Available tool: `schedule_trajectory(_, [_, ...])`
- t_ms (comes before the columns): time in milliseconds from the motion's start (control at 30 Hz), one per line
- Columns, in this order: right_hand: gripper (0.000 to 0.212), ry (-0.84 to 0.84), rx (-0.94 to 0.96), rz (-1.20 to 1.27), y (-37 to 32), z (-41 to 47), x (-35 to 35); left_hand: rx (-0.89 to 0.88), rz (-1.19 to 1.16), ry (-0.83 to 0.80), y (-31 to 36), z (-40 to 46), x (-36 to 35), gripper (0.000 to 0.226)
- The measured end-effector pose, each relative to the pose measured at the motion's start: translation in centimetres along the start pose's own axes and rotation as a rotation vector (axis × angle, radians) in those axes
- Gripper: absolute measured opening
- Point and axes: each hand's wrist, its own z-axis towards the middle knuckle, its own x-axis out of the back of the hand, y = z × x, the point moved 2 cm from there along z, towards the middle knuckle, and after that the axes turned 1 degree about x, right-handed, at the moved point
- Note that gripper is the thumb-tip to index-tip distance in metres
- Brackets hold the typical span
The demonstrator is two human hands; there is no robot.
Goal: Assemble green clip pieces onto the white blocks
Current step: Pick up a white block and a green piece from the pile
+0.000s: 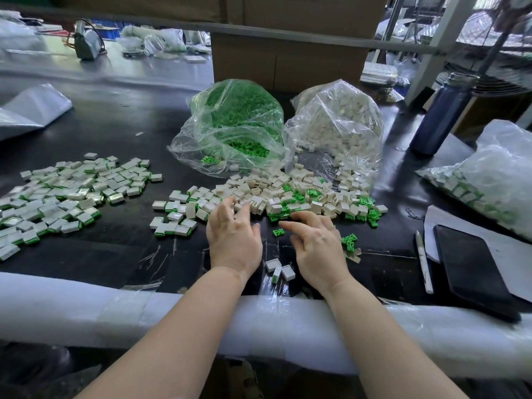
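Observation:
A loose heap of white blocks (290, 191) mixed with green clips (367, 210) lies mid-table. My left hand (233, 237) reaches into the heap's near edge, its fingers spread and touching white blocks. My right hand (316, 246) hovers just right of it with fingers loosely bent, holding nothing. A single green clip (278, 232) lies between the two hands. Three finished blocks (278, 269) sit close to my wrists. A clear bag of green clips (233, 125) and a clear bag of white blocks (336, 122) stand behind the heap.
A wide spread of assembled blocks (63, 194) covers the left of the black table (121, 133). At right are a bag of assembled pieces (489, 180), a blue bottle (440, 113), a phone (475, 269) and a pen (423, 260). A white foam strip (86, 309) pads the near edge.

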Motion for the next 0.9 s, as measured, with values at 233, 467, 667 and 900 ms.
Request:
schedule_trajectory(233, [0.033,-0.092,0.082,-0.127,-0.4,0.0,-0.8,-0.202,0.140,-0.205,0.5,0.1,-1.5,0.050])
schedule_trajectory(467, [0.021,-0.031,0.009,-0.086,-0.1,-0.2,-0.3,-0.248,0.120,-0.288,0.5,0.3,-1.8,0.045])
schedule_trajectory(667, [0.014,-0.017,-0.045,-0.037,0.1,-0.2,0.0,-0.288,-0.078,-0.061,0.7,-0.1,-0.8,0.034])
schedule_trajectory(900, [0.024,0.025,-0.106,0.016,0.2,-0.3,0.2,-0.239,-0.260,0.090,1.1,-0.6,0.3,0.010])
